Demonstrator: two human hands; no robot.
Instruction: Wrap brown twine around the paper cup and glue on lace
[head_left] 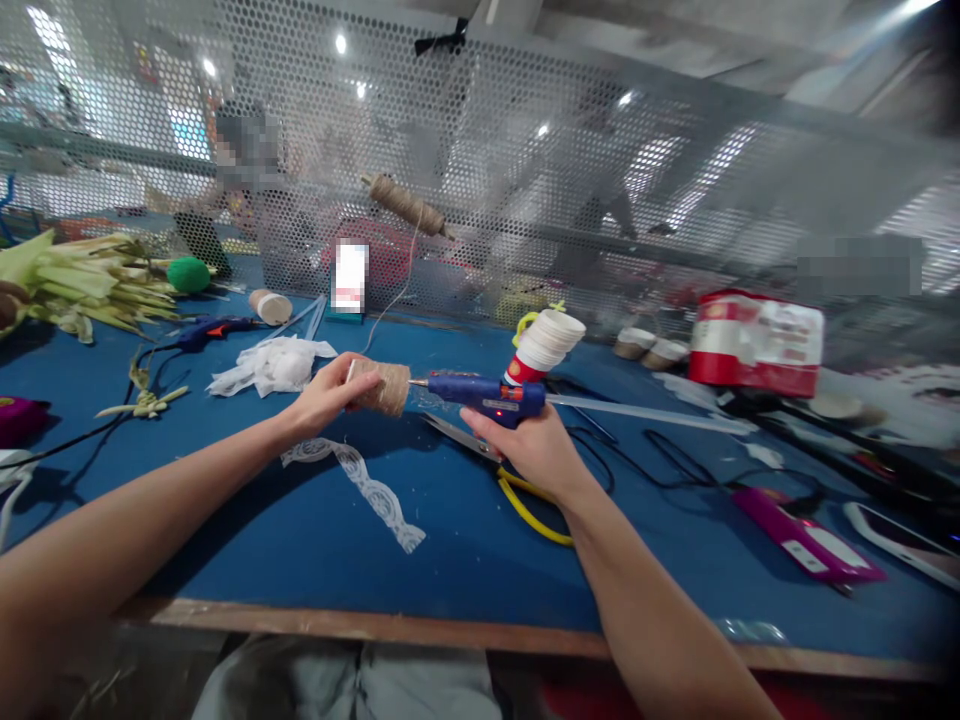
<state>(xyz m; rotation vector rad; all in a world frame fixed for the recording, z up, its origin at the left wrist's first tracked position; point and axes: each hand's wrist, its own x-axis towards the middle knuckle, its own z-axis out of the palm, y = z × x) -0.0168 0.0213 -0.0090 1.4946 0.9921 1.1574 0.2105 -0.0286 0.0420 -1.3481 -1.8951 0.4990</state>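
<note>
My left hand [335,391] is closed around a small paper cup wrapped in brown twine [387,389], tipped on its side. In my right hand [541,447] is a blue hot glue gun [487,393], a long clear glue stick [645,411] running out of its back. The gun's metal nozzle points left, at or very close to the cup's end; I cannot tell if they touch. Scissors with yellow handles [536,508] lie under my right hand. A strip of white lace [367,489] is spread on the blue table below the cup.
White crumpled fabric [274,364], a second glue gun [214,332] and corn husks [90,275] are on the left. Stacked paper cups [551,340] stand behind my right hand. A purple power strip [806,537] and a phone [904,540] lie right. A twine spool [406,205] hangs on the mesh partition.
</note>
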